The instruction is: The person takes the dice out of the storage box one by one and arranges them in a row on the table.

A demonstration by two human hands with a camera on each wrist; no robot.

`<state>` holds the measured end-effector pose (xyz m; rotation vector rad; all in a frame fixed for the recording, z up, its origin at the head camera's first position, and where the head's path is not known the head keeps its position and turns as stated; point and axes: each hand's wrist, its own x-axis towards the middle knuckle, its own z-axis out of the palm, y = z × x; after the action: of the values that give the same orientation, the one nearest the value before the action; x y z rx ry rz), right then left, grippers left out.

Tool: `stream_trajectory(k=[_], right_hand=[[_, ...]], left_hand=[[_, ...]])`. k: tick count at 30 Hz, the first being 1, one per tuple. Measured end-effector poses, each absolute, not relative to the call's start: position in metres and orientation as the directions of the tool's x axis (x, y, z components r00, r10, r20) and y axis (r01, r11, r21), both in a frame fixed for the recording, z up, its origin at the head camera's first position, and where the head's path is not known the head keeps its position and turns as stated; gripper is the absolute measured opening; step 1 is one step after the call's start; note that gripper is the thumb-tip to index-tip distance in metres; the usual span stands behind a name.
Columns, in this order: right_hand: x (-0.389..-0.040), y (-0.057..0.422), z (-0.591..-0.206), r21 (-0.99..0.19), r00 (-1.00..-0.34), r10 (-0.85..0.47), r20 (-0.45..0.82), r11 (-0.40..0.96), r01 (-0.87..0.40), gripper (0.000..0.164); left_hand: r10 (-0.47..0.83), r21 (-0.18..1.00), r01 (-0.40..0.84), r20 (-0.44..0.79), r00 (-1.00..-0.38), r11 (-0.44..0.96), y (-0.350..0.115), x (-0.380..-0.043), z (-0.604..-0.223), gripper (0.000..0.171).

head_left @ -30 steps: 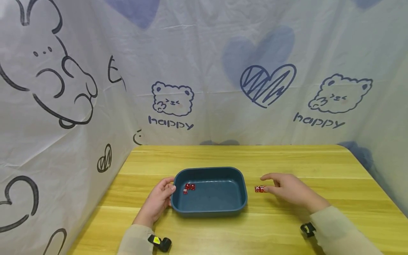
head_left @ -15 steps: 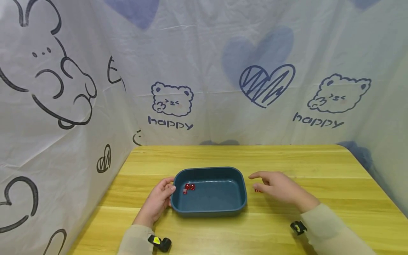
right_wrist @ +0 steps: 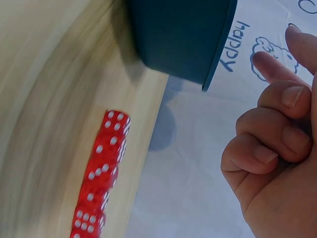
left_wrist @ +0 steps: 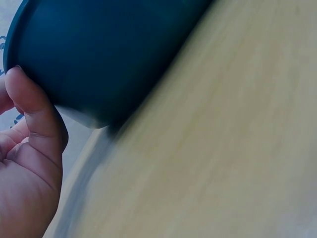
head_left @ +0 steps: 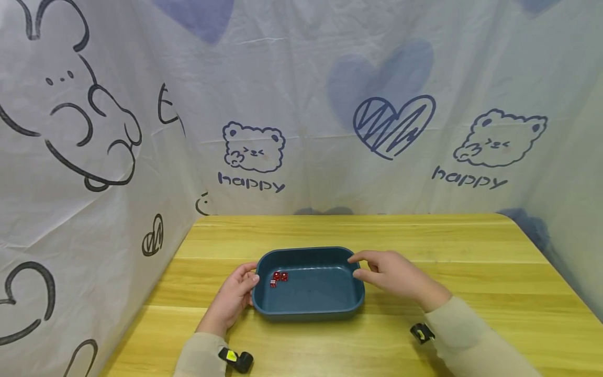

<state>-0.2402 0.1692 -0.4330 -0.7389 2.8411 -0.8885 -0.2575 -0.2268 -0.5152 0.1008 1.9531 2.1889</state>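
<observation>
With the left hand gripping the tray at lower centre, ease the right hand, fingers slightly parted, whether loaded I cannot tell, low over its right rim.

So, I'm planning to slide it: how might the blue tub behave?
The tub looks stiff, its wall unbent where the left hand grips. Wide and low, it should resist tipping. The three dice inside might slide.
</observation>
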Motion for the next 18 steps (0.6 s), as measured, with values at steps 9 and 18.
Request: stream_trajectory(k=[9,18], right_hand=[[-0.243,0.147,-0.43,-0.565,-0.868,-0.492,0.058,0.701,-0.435,0.042],[-0.246,0.122,-0.429,-0.562,-0.857,-0.51,0.071,0.69,-0.457,0.038]], left_hand=[[0.205,0.99,-0.096,-0.073,-0.976,-0.104,-0.227,-0.257,-0.516,0.042],[0.205,0.991,-0.087,-0.065,-0.977,-0.102,-0.228,-0.256,-0.517,0.041]])
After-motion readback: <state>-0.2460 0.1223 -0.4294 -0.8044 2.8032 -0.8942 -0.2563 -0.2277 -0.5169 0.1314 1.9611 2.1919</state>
